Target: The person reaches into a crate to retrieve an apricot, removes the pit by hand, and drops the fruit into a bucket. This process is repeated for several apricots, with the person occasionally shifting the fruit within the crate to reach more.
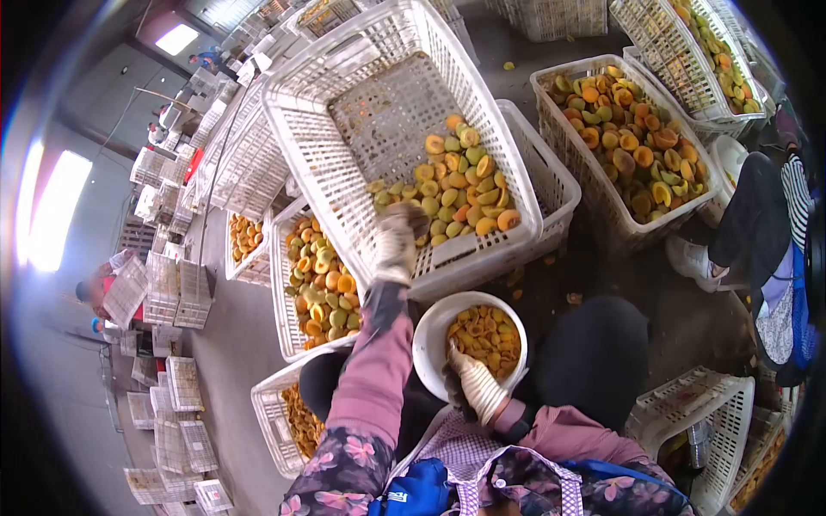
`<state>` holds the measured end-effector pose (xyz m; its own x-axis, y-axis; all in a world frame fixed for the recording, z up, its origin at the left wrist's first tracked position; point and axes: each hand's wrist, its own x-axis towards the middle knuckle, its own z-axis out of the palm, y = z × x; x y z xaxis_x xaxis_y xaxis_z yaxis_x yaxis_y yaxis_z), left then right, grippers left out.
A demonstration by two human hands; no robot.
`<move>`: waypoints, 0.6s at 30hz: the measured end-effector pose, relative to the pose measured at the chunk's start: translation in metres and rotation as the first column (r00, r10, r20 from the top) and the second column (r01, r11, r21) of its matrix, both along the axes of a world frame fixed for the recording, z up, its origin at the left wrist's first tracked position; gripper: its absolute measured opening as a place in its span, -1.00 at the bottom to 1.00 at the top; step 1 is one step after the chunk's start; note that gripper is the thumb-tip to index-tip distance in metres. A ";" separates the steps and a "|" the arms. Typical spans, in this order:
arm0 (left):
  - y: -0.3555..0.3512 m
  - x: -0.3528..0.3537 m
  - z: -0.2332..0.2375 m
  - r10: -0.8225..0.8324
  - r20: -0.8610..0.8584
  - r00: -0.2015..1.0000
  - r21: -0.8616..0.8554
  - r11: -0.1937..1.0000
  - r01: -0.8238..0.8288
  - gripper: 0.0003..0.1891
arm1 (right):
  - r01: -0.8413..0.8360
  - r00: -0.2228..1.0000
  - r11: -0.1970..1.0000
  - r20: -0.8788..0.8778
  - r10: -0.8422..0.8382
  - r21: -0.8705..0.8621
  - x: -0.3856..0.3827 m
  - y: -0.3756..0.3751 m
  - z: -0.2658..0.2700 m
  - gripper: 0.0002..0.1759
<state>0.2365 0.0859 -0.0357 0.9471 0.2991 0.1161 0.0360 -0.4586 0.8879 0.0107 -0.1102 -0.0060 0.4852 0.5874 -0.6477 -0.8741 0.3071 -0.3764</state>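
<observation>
Stacked crates (176,284): empty white lattice crates stand in piles at the far left on the grey floor. A person (99,288) bends among them, well apart from the wearer.
Left fruit crate (278,284): just left of the wearer's left arm, filled with orange and green apricot halves.
Near-left crate (274,411): beside the wearer's left knee, with orange fruit pieces inside.
Left hand (397,245): gloved, at the end of a pink sleeve, stretched far forward to the near rim of the tilted crate. It is blurred, so I cannot tell whether the fingers are spread or closed on anything.
Tilted crate (387,103): large and white, propped up in the middle with its open side towards the wearer. Its upper part is bare mesh.
Apricots (460,185): yellow, green and orange fruit heaped in the low near end of the tilted crate, just right of the left hand.
White bowl (423,340): round, on the wearer's lap below the tilted crate, holding cut orange pieces.
Right hand (471,387): in a striped glove, fingers pressed together and hooked over the bowl's near rim.
Right fruit crate (592,185): right of the tilted crate, full of apricot halves.
Co-worker (766,224): seated at the far right in dark trousers.
</observation>
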 end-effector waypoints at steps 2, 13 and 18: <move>-0.002 0.047 -0.036 0.090 -0.452 0.888 0.634 0.733 0.248 -0.65 | 0.026 0.997 0.998 0.076 -0.022 -0.053 0.003 0.004 -0.003 -0.53; 0.025 0.018 -0.037 -0.008 -0.735 0.678 0.414 0.788 0.457 -0.31 | -0.004 0.996 0.998 0.085 0.009 -0.056 0.005 0.002 0.003 -0.60; 0.042 0.002 -0.093 -0.400 -0.429 0.810 -0.050 0.906 0.421 -0.68 | 0.172 0.940 0.981 0.313 -0.135 -0.095 0.003 0.009 -0.024 -0.65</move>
